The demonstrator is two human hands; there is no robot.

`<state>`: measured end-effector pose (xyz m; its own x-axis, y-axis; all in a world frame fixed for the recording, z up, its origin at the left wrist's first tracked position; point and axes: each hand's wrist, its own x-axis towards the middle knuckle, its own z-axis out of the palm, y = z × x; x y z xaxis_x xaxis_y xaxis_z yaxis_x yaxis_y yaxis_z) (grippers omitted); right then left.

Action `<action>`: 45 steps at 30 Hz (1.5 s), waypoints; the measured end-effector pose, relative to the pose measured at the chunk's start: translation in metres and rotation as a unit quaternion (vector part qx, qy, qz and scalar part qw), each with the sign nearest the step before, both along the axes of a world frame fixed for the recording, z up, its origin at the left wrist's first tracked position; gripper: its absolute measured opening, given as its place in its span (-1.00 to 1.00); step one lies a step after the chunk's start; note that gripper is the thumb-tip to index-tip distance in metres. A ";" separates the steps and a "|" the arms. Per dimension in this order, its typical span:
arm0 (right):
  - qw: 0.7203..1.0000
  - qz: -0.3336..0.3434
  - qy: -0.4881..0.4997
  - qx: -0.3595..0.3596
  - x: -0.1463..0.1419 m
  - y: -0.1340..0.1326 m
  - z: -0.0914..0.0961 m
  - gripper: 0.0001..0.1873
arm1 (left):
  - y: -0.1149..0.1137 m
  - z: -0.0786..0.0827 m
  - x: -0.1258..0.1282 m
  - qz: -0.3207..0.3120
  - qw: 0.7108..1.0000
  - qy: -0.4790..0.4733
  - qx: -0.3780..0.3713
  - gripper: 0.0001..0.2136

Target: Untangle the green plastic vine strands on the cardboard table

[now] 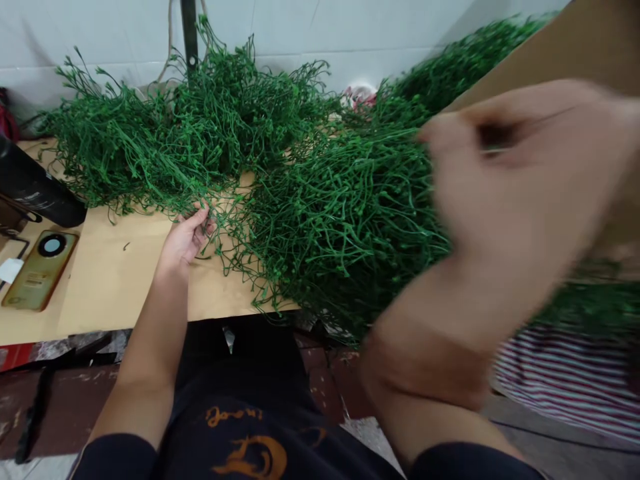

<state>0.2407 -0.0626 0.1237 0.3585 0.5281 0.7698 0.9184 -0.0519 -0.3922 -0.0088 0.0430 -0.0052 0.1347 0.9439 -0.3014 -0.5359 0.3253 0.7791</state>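
A big tangle of green plastic plant stems (320, 193) covers the back and right of a tan work table (120, 280). My left hand (187, 237) rests at the edge of the heap, its fingers curled around a few thin green stems. My right hand (510, 180) is raised close to the camera and smeared by motion. Its fingers look bunched, with a thin stem line running past them; what they hold I cannot make out.
A phone in a gold case (40, 270) lies at the table's left, beside a black cylinder (35, 190). A brown cardboard sheet (565, 53) leans at the upper right. Striped cloth (570, 380) lies at the lower right. A black post (190, 33) stands against the white wall.
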 end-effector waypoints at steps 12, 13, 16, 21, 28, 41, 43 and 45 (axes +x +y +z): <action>0.880 0.311 0.095 -0.347 -0.120 0.068 -0.103 -0.84 | 0.000 -0.001 0.008 0.007 1.000 0.000 0.001 -0.91; 0.877 0.323 0.113 -0.339 -0.118 0.068 -0.103 -0.85 | 0.001 -0.002 0.009 -0.003 1.000 -0.005 0.004 -0.92; 0.879 0.349 0.142 -0.293 -0.119 0.068 -0.107 -0.83 | 0.002 -0.005 0.007 -0.038 0.999 -0.019 0.022 -0.92; 0.888 0.339 0.093 -0.297 -0.128 0.067 -0.112 -0.75 | -0.001 0.000 0.006 -0.043 0.997 0.003 0.066 -0.86; 0.870 0.334 0.005 -0.362 -0.128 0.051 -0.110 -0.72 | 0.002 0.008 0.007 0.010 0.998 -0.056 -0.016 -0.68; 0.882 0.389 -0.040 -0.264 -0.128 0.023 -0.111 -0.76 | 0.006 0.012 0.004 0.079 0.991 -0.089 -0.060 -0.64; 0.894 0.377 0.004 -0.242 -0.124 0.018 -0.112 -0.77 | 0.007 0.011 0.003 0.083 0.991 -0.083 -0.059 -0.65; 0.909 0.360 0.042 -0.207 -0.117 0.014 -0.108 -0.76 | 0.009 0.009 0.002 0.084 0.991 -0.088 -0.058 -0.65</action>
<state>0.1234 -0.0486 0.0157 -0.1475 0.8871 0.4375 0.7405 0.3922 -0.5457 -0.0071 0.0522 0.0036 0.0391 0.9177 -0.3954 -0.7138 0.3026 0.6316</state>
